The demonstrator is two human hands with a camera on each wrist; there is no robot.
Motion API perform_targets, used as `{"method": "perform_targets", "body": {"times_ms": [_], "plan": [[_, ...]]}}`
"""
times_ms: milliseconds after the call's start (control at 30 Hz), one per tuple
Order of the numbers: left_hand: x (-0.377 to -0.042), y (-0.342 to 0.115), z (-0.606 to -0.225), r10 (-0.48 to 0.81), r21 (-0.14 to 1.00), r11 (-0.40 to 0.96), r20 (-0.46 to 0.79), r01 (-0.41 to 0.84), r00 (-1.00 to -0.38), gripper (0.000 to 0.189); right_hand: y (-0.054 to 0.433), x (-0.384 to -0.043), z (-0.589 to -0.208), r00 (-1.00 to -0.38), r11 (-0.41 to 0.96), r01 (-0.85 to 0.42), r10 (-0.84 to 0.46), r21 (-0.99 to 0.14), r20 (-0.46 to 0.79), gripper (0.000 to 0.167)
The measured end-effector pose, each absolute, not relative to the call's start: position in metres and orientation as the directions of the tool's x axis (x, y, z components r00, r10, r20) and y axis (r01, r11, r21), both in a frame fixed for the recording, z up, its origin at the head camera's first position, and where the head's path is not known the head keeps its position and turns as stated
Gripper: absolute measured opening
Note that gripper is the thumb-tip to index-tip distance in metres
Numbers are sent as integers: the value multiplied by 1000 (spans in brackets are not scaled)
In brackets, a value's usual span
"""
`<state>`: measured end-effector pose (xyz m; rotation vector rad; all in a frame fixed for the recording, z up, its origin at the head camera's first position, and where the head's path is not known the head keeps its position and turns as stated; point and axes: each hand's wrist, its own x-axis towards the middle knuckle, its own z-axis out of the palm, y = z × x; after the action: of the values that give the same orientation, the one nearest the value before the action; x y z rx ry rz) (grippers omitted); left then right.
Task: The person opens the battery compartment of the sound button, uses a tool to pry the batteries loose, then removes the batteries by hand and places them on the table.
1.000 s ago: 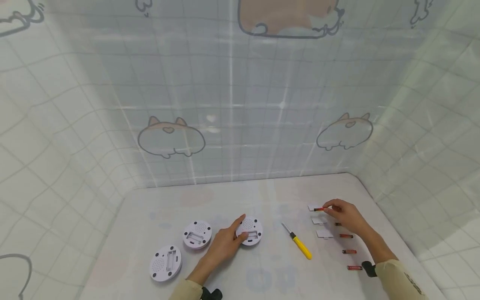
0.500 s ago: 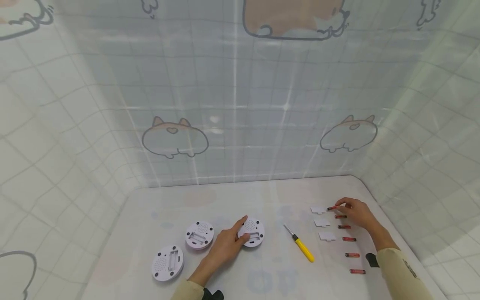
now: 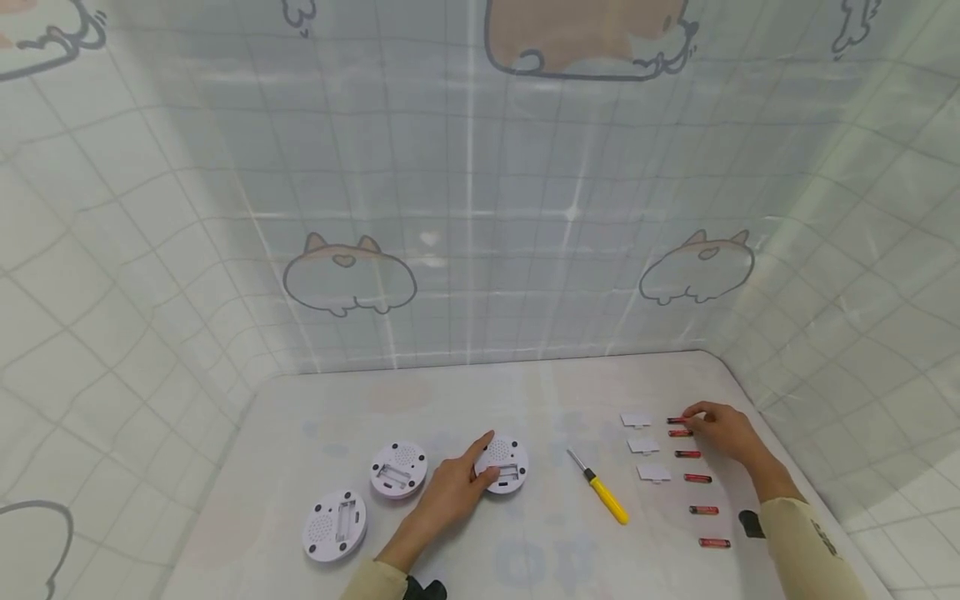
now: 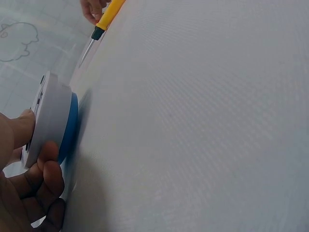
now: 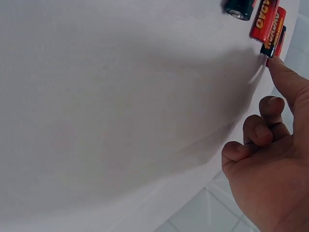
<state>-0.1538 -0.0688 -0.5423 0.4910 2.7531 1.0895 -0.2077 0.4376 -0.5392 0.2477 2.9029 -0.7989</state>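
Note:
My left hand [image 3: 459, 487] grips a round white device [image 3: 508, 454], thumb on its top face and fingers curled under its side. That face has speaker holes and an open battery slot; a blue base [image 4: 71, 126] shows below in the left wrist view. At the far right, my right hand [image 3: 723, 429] pinches the right end of the farthest red-and-black battery [image 3: 675, 421], close over the table. In the right wrist view the thumb tip [image 5: 275, 62] overlaps the batteries [image 5: 264, 21], and the other fingers are bent.
Two more round white devices [image 3: 398, 471] [image 3: 334, 527] lie at the left, slots upward. A yellow-handled screwdriver [image 3: 606, 500] lies mid-table. Three white battery covers [image 3: 654, 473] form a column left of the column of batteries [image 3: 703, 510]. Patterned curtains [image 3: 510, 208] surround the table.
My right hand has carried the battery rightward from beside the farthest cover to the far end of the battery column. The left hand stays on the device.

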Motion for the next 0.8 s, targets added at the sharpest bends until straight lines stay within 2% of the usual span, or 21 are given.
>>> {"method": "perform_targets", "body": {"times_ms": [367, 567, 667, 800], "plan": [[-155, -70, -544, 338, 679, 697, -26, 232, -941, 63, 433, -209, -542, -982, 837, 173, 106, -519, -155, 29], [-155, -72, -543, 336, 668, 703, -8, 245, -942, 64, 432, -209, -539, -981, 842, 189, 135, -505, -141, 37], [-154, -77, -539, 324, 626, 733, 22, 266, -946, 66, 429, -208, -534, -989, 843, 145, 122, -518, -79, 39], [-155, -85, -520, 307, 614, 735, 75, 286, -949, 67, 421, -208, -520, -995, 850, 1, 53, -527, 83, 39]]}}
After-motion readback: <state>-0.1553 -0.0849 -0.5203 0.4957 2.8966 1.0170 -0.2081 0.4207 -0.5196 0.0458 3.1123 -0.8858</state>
